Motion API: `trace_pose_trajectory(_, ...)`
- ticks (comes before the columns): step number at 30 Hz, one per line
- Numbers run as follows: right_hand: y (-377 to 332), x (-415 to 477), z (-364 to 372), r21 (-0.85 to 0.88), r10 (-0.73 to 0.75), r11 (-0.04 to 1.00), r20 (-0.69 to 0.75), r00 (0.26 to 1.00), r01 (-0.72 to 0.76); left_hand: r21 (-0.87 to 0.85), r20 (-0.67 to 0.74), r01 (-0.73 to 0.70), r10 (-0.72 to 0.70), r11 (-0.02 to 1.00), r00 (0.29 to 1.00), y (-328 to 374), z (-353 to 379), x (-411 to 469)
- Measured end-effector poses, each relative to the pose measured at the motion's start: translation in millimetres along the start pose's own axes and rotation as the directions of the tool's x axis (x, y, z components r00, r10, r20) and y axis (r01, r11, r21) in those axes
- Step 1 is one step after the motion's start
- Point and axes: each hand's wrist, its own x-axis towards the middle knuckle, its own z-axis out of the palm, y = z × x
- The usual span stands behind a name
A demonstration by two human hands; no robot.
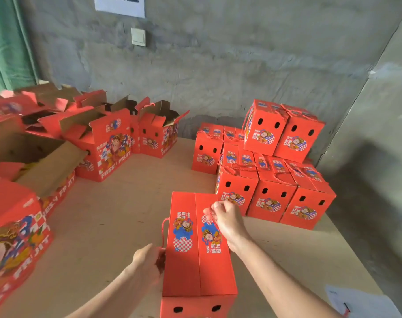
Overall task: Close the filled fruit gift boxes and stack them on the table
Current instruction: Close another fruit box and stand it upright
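Observation:
A closed red fruit gift box (191, 267) stands on the wooden table (117, 221) right in front of me, its two top flaps meeting in the middle. My right hand (227, 220) pinches the red rope handle on the box's top right flap. At the box's left edge my left hand (149, 260) grips the other red rope handle, which loops up along the side. A stack of closed red boxes (273, 171) stands at the back right, two of them on a second level.
Several open red boxes (103, 143) with raised flaps line the left and back left. A large printed box (12, 237) fills the near left. White paper with a red pen (360, 301) lies near the table's right edge. Grey concrete walls close behind.

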Motion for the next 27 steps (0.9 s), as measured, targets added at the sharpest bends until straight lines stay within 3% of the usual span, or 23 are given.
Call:
trace_pose_trajectory(3, 1, -12, 13, -0.018, 0.08, 0.997, 0.261, 0.962, -0.078, -0.062, 0.025, -0.234, 0.236, 0.97, 0.971, 26, 14, -20)
trace_pose_trajectory(5, -2, -15, 20, 0.109, 0.074, 0.987, 0.326, 0.942, -0.115, 0.084, 0.125, -0.521, 0.51, 0.849, 0.851, 51, 26, -41)
trace_pose_trajectory(7, -15, -14, 22, 0.193, 0.021, 0.976, 0.366, 0.931, -0.098, 0.199, 0.347, -0.769, 0.69, 0.608, 0.635, 75, 41, -70)
trace_pose_trajectory(9, -34, -17, 24, 0.249, -0.06, 0.967, 0.412, 0.909, -0.048, 0.303, 0.552, -0.886, 0.693, 0.35, 0.463, 92, 57, -91)
trace_pose_trajectory(12, -57, -18, 21, 0.29, -0.074, 0.956, 0.367, 0.927, -0.039, 0.496, 0.679, -0.859, 0.672, -0.124, 0.295, 101, 71, -98)
trace_pose_trajectory(13, -62, -18, 17, 0.296, -0.036, 0.952, 0.345, 0.938, -0.072, 0.524, 0.642, -0.832, 0.726, -0.181, 0.246, 101, 69, -96)
trace_pose_trajectory(14, -65, -17, 13, 0.319, 0.014, 0.94, 0.329, 0.944, -0.125, 0.553, 0.57, -0.816, 0.791, -0.17, 0.222, 99, 62, -91)
trace_pose_trajectory(16, -72, -12, 2, 0.371, 0.13, 0.895, 0.311, 0.941, -0.246, 0.59, 0.469, -0.802, 0.847, -0.089, 0.251, 87, 45, -74)
trace_pose_trajectory(18, -81, -11, -3, 0.418, 0.197, 0.852, 0.302, 0.933, -0.315, 0.612, 0.552, -0.788, 0.75, -0.068, 0.364, 63, 29, -54)
trace_pose_trajectory(21, -99, -8, -3, 0.343, 0.185, 0.899, 0.266, 0.946, -0.272, 0.616, 0.677, -0.787, 0.533, -0.032, 0.508, 29, 13, -34)
trace_pose_trajectory(23, -110, -7, -1, 0.258, 0.16, 0.939, 0.263, 0.952, -0.229, 0.611, 0.659, -0.788, 0.5, 0.079, 0.561, 26, 8, -31)
trace_pose_trajectory(25, -118, -6, 0, 0.198, 0.14, 0.96, 0.264, 0.954, -0.196, 0.574, 0.649, -0.803, 0.51, 0.159, 0.565, 33, 5, -33)
trace_pose_trajectory(27, -125, -4, -1, 0.185, 0.096, 0.972, 0.248, 0.964, -0.144, 0.527, 0.689, -0.836, 0.499, 0.155, 0.526, 37, 3, -37)
